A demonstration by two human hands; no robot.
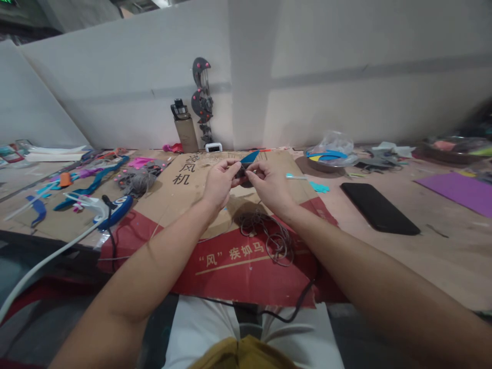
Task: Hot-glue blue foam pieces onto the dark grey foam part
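Both my hands meet over a flattened cardboard sheet (184, 205) with red print. My left hand (220, 182) pinches one end of a small blue pointed foam piece (250, 157). My right hand (269, 183) pinches the same piece from the other side, fingers pressed together around a dark part under the blue tip. A tangle of grey cord loops (269, 233) lies on the cardboard just below my wrists.
A blue-and-white glue gun (111, 210) with a white cable lies at the left. Blue, pink and grey foam scraps (96, 177) spread further left. A bottle (185, 128) and a grey decorated shape (202, 97) stand against the wall. A black phone (378, 207), purple sheet (457, 192) and bagged pieces (330, 151) sit right.
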